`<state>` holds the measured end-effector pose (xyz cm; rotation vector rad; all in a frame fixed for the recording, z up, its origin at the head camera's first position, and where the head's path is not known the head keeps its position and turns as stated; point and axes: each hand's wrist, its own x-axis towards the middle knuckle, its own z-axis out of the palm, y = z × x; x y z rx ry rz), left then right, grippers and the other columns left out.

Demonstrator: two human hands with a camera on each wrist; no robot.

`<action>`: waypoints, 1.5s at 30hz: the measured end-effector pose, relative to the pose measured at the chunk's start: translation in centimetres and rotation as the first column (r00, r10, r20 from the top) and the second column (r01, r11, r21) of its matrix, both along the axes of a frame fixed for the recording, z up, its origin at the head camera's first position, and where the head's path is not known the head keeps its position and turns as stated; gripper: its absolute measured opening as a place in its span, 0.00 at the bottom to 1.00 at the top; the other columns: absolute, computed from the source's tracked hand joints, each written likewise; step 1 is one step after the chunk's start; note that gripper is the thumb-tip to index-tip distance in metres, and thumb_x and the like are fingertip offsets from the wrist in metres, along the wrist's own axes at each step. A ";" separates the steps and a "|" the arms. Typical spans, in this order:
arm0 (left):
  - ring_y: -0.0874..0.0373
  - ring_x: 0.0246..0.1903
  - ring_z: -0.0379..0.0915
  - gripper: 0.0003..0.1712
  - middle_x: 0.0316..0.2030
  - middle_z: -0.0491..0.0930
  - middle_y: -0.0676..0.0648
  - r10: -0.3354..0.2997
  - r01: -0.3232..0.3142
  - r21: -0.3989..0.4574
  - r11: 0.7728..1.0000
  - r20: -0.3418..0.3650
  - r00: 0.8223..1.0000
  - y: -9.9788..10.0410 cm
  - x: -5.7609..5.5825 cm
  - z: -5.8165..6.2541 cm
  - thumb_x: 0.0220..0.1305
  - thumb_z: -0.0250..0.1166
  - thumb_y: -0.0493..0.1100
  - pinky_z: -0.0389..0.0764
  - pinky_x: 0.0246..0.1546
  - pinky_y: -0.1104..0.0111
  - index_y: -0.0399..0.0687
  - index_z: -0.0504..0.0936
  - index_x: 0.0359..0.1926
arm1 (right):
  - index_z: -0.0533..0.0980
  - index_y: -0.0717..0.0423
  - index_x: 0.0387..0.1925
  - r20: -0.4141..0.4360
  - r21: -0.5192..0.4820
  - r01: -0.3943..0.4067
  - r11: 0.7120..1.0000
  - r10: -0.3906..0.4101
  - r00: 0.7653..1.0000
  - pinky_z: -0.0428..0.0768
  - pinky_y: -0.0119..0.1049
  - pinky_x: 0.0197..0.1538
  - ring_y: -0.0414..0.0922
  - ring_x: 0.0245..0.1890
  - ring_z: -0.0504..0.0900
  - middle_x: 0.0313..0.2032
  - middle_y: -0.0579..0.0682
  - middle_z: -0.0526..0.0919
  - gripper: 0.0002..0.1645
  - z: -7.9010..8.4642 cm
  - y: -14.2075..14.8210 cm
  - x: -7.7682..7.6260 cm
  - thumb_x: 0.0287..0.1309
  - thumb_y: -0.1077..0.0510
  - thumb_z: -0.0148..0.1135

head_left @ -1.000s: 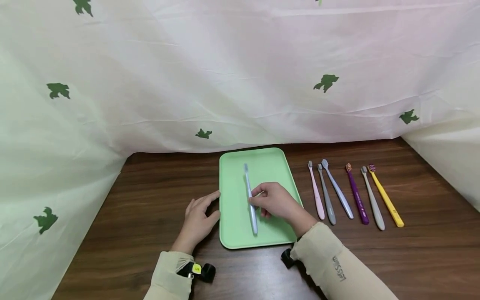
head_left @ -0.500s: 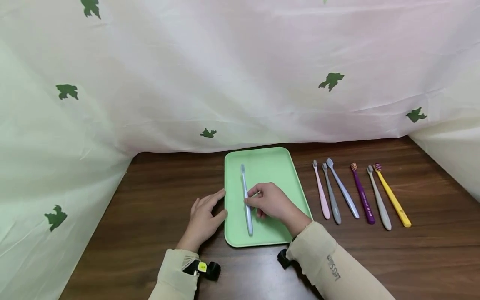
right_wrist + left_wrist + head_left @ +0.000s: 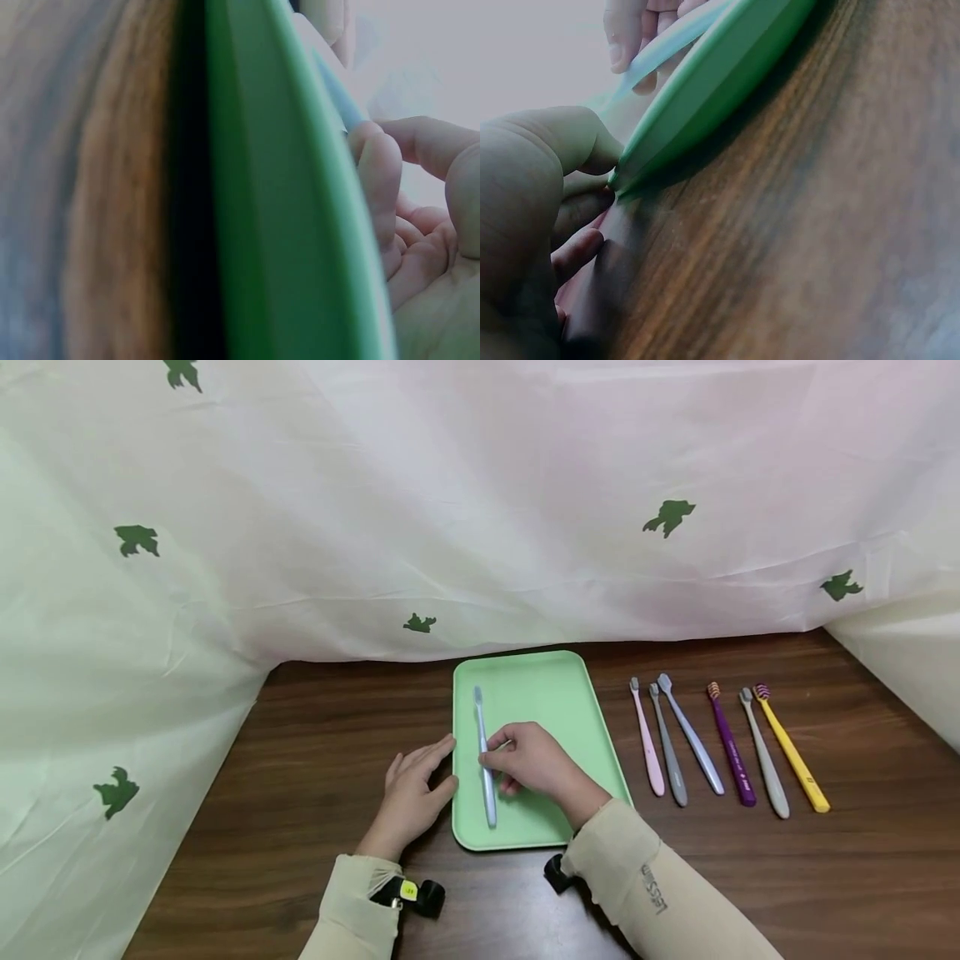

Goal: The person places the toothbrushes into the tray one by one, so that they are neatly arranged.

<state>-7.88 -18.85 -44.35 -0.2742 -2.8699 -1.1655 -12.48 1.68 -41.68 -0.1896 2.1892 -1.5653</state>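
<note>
A pale blue toothbrush point(image 3: 489, 799) lies lengthwise over the left part of the green tray point(image 3: 543, 689), bristle head towards the back. My right hand point(image 3: 531, 762) pinches its handle between thumb and fingers; the right wrist view shows the fingertips point(image 3: 371, 142) meeting at the handle behind the tray's side. My left hand point(image 3: 411, 792) rests at the tray's left edge with fingers extended and the thumb apart. In the left wrist view, that hand's thumb point(image 3: 581, 139) and fingers touch the rim point(image 3: 705, 64).
Right of the tray, several toothbrushes lie in a loose row on the dark wooden table point(image 3: 337, 718): pink point(image 3: 648, 747), grey, blue point(image 3: 693, 739), purple point(image 3: 731, 747), light grey and yellow point(image 3: 793, 752). A white curtain point(image 3: 480, 510) with green leaf shapes hangs behind and at both sides.
My right hand has moved left over the tray with the toothbrush, bringing it nearer the tray's left edge. The left hand stays at the rim. The head view has shifted slightly.
</note>
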 end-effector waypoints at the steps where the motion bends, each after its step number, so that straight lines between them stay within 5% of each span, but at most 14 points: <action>1: 0.49 0.71 0.60 0.31 0.70 0.69 0.53 0.000 0.000 0.002 1.000 0.000 1.000 0.1 0.0 0.0 0.68 0.64 0.43 0.39 0.73 0.42 0.50 0.72 0.71 | 0.80 0.63 0.41 0.008 -0.007 -0.001 1.000 0.001 1.000 0.83 0.37 0.22 0.42 0.15 0.79 0.23 0.53 0.84 0.09 0.0 -0.1 -0.1 0.63 0.61 0.67; 25: 0.46 0.71 0.60 0.31 0.70 0.69 0.53 -0.003 0.003 0.000 1.000 -0.005 1.000 0.1 -0.1 -0.1 0.67 0.63 0.41 0.39 0.72 0.39 0.50 0.72 0.71 | 0.80 0.66 0.41 0.070 -0.034 0.006 0.999 -0.004 0.998 0.85 0.35 0.25 0.42 0.18 0.82 0.26 0.55 0.85 0.09 -0.6 -2.0 -1.0 0.64 0.62 0.66; 45: 0.47 0.70 0.60 0.31 0.70 0.70 0.52 -0.013 0.013 0.008 1.000 -0.018 1.000 0.1 -0.1 0.2 0.66 0.63 0.41 0.39 0.72 0.40 0.48 0.72 0.71 | 0.82 0.66 0.45 0.028 0.020 -0.009 1.000 0.009 1.000 0.85 0.35 0.25 0.41 0.17 0.82 0.23 0.54 0.84 0.12 -0.6 -3.2 -1.7 0.65 0.60 0.66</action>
